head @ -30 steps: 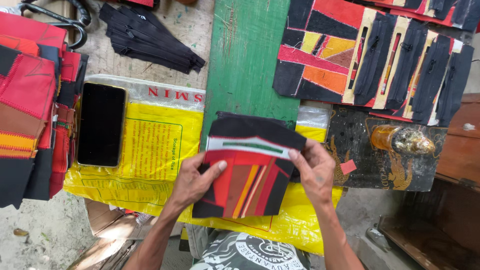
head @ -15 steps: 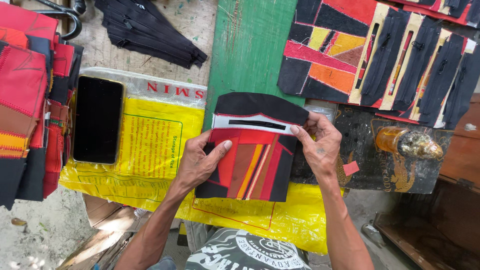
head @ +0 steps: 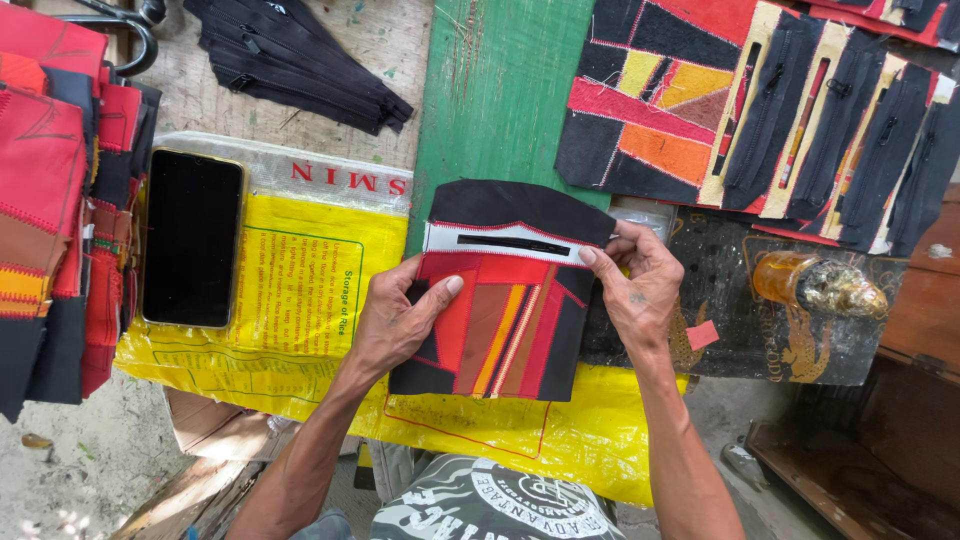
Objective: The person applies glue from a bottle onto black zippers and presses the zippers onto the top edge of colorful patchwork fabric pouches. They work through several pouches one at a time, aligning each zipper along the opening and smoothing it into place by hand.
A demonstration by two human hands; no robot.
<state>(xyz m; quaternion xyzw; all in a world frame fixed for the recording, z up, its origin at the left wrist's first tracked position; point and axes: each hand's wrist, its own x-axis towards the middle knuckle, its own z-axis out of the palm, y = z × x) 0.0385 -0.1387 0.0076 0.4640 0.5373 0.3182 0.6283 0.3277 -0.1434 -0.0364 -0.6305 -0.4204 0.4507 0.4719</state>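
A patchwork fabric panel [head: 510,320] in red, orange, brown and black lies in front of me on a yellow plastic sack [head: 300,300]. Its top has a white strip with a narrow slot [head: 510,242] and a black flap above. My left hand [head: 400,322] presses on the panel's left side, thumb on the red patch. My right hand [head: 632,285] pinches the panel's upper right edge by the white strip.
A black phone [head: 192,238] rests on the sack at left. Stacked red patchwork pieces [head: 50,190] sit far left, black zippers [head: 300,55] at top. More patchwork panels with zippers [head: 770,110] lie upper right. An amber bottle [head: 815,285] lies at right on a dark cloth. A green board [head: 500,90] runs down the centre.
The panel has shifted up and a little right with both hands. The black flap now lies opened upward, showing the white slotted strip.
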